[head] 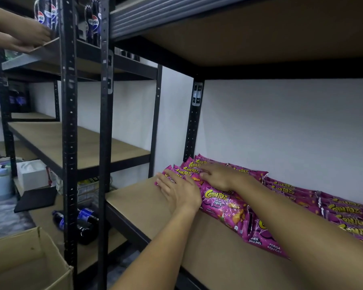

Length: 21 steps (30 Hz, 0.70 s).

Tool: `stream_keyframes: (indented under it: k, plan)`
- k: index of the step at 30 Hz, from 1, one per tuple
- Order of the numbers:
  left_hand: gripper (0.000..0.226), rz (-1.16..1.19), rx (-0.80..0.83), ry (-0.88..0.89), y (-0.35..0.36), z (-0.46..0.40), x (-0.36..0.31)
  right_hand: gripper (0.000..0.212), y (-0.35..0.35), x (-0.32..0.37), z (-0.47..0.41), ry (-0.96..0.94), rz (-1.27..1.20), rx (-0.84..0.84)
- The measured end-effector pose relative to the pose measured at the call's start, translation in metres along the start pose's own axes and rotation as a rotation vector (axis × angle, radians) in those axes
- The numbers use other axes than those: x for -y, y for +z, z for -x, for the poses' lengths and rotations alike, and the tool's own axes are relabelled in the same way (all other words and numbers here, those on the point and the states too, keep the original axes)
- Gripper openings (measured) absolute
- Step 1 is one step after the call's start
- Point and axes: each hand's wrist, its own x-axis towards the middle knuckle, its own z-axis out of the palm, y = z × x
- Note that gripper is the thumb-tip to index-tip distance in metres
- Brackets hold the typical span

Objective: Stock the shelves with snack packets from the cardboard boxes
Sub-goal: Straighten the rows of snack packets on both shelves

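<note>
Several pink Corntoz snack packets [224, 204] lie in overlapping rows on the brown shelf board [147, 204], running from the back left corner to the right edge. My left hand [179, 190] lies flat with straight fingers against the left side of the leftmost packets. My right hand [218, 175] rests palm down on top of the packets near the back, fingers loosely bent over one. An open cardboard box [27, 262] stands at the bottom left; its inside looks bare from here.
Another person's hands [27, 35] reach onto the upper left shelf beside Pepsi bottles [92, 21]. More dark bottles [82, 222] lie on the low shelf. A black upright post [104, 143] stands between the racks. A white box [33, 174] and pale bottle [1, 183] sit at left.
</note>
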Motion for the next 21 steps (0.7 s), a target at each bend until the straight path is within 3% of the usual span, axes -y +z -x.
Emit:
stream_keyframes:
  k: [10,16,21]
  plan:
    - [0.071,-0.08,0.059,-0.07,0.009,-0.004,-0.004,0.057,0.011,-0.005,-0.011,0.024,-0.011,0.137]
    - [0.074,-0.062,0.014,-0.051,0.013,-0.003,-0.002,0.06,0.004,-0.001,-0.028,0.076,-0.107,-0.11]
    - [0.076,-0.068,-0.018,-0.041,0.015,-0.002,0.0,0.08,0.009,-0.007,-0.05,0.21,-0.044,-0.036]
